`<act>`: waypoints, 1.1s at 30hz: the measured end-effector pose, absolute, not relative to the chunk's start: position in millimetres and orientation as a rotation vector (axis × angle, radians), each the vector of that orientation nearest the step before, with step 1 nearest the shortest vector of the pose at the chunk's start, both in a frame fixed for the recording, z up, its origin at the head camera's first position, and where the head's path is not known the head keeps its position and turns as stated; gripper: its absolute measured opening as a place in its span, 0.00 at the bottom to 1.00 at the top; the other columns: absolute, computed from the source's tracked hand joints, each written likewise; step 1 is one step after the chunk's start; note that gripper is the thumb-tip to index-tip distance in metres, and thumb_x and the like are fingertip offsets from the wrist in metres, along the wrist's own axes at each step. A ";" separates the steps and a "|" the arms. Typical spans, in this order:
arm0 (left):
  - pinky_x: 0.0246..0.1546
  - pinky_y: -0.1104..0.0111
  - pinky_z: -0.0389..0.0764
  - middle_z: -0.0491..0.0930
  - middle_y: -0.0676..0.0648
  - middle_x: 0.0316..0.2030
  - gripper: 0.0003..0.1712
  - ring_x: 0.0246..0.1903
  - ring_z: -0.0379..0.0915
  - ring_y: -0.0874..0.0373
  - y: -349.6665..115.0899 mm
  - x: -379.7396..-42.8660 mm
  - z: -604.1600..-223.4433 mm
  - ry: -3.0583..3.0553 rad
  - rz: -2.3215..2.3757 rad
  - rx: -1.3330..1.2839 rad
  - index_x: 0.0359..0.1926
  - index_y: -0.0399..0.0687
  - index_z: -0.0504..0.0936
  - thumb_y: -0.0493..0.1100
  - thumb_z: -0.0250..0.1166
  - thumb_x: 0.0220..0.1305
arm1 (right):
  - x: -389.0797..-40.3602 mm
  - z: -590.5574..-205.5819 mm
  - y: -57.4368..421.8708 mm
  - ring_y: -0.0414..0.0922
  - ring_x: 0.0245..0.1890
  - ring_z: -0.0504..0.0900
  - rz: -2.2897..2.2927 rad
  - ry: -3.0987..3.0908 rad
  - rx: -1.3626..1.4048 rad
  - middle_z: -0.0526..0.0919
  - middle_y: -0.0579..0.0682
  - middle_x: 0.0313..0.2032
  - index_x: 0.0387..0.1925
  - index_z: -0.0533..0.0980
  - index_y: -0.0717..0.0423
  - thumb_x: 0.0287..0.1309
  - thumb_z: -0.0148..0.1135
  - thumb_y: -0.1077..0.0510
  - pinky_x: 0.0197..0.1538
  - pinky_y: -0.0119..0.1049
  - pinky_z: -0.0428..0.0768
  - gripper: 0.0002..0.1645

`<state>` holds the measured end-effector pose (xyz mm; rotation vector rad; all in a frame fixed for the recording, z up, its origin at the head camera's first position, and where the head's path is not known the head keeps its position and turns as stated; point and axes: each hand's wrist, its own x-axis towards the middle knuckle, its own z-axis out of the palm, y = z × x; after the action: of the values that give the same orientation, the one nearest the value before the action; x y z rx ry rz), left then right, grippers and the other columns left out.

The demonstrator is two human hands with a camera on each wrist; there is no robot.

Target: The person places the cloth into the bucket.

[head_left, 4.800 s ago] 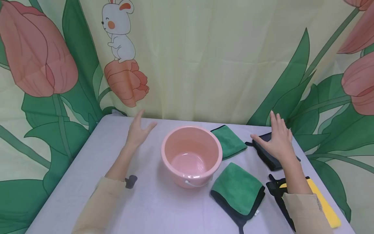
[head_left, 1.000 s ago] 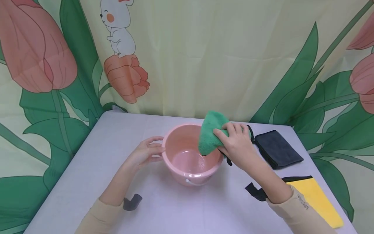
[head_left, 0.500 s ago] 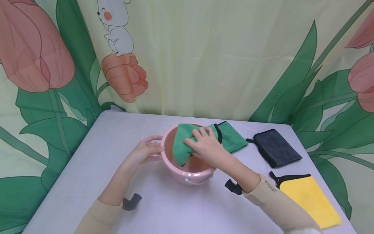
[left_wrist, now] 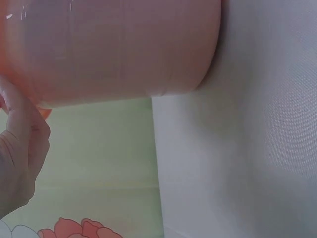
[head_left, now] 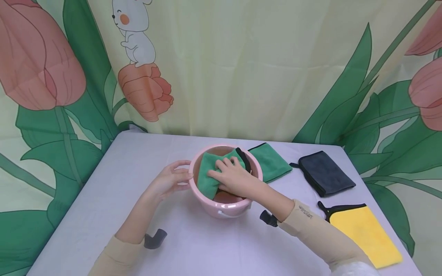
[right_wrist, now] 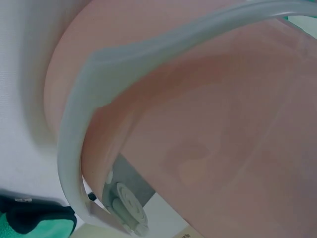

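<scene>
A pink bucket (head_left: 224,209) with a pale handle stands mid-table. At the left of its rim is my left hand (head_left: 170,179), its bent fingers holding the edge; in the left wrist view the hand (left_wrist: 22,148) shows at the left below the bucket wall (left_wrist: 124,49). My right hand (head_left: 235,178) reaches inside the bucket, fingers curled on a green cloth (head_left: 207,174) with black trim. The cloth lies bunched within the rim, its lower part hidden. In the right wrist view the pale handle (right_wrist: 124,64) crosses the bucket's outer wall (right_wrist: 223,139), and the right hand is out of sight.
Behind the bucket to the right lies another folded green cloth (head_left: 271,163). Farther right are a folded dark cloth (head_left: 326,172) and a yellow cloth (head_left: 367,234) with black trim, near the table's right edge. A printed curtain (head_left: 235,76) hangs behind the white table (head_left: 207,249).
My right hand has carried the green cloth left over the rim and lowered it into the bucket. Earlier both hands were raised and apart; the left has since come to the rim.
</scene>
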<state>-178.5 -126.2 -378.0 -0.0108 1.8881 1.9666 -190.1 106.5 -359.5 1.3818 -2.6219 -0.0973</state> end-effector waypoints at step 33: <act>0.43 0.60 0.78 0.77 0.41 0.43 0.31 0.35 0.75 0.55 -124.9 -178.3 -380.1 1.882 1.971 -0.018 0.61 0.42 0.60 0.37 0.61 0.58 | -189.3 -370.8 99.6 0.45 0.48 0.67 -0.455 -2.812 1.426 0.71 0.47 0.46 0.56 0.68 0.39 0.51 0.63 0.47 0.52 0.46 0.65 0.29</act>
<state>-178.3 -124.9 -380.1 -0.0184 1.8817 1.9705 -189.3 99.6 -370.8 1.4261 -2.8121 -0.4547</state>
